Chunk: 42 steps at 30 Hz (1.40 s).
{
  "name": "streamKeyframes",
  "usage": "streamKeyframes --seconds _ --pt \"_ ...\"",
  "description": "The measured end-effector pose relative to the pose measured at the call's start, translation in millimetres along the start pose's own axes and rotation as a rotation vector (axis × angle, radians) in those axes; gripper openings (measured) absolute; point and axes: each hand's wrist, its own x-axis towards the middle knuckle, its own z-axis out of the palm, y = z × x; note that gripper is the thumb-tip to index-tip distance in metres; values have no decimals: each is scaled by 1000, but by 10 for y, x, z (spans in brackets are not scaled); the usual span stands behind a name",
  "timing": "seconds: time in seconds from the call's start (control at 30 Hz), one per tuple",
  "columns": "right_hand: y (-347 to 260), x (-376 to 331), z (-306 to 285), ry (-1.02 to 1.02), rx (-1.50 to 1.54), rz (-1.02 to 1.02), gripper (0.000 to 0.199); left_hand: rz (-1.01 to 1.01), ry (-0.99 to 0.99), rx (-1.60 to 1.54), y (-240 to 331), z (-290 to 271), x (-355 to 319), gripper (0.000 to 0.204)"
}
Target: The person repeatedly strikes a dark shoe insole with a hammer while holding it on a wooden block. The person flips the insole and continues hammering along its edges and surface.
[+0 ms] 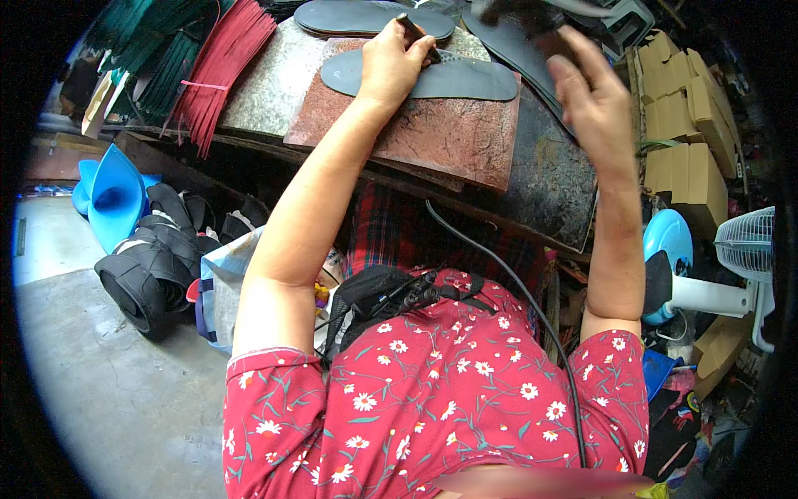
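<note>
A dark grey shoe sole (465, 79) lies flat on a reddish-brown board (432, 133) on the workbench. My left hand (391, 62) rests on the sole's left half and grips a thin dark tool (418, 35) whose tip meets the sole. Up and to the right, my right hand (586, 83) is raised, blurred, with fingers spread; it reaches toward dark sole material (519, 10) at the top edge, and whether it grips it cannot be told.
Another grey sole (366, 17) lies behind the board. Bundles of red (220, 71) and green (162, 50) strips hang at the left. Cardboard boxes (686, 125) stand right, a white fan (744, 249) below them. Black rolled material (145, 266) and blue sheets (112, 200) lie on the floor.
</note>
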Motion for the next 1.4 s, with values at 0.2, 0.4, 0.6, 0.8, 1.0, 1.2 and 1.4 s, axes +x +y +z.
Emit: streamKeyframes --seconds 0.2,0.4,0.6,0.8,1.0,1.2,1.4 --pt "83 49 149 160 54 -201 35 443 56 435 187 109 -13 22" --pt "454 -75 274 -183 -474 225 44 102 68 81 117 61 77 17" --pt "560 -151 314 -151 -439 215 44 -177 136 -443 47 -38 42 13" --pt "586 -111 286 -135 -360 239 46 -169 94 -232 68 -22 5 15" --pt "-81 48 -46 49 214 68 39 184 92 228 119 -33 1 22" --pt "54 3 254 -53 -183 139 41 431 28 483 248 101 -117 23" --pt "535 -656 -158 44 -345 100 39 131 127 190 205 32 -96 19"
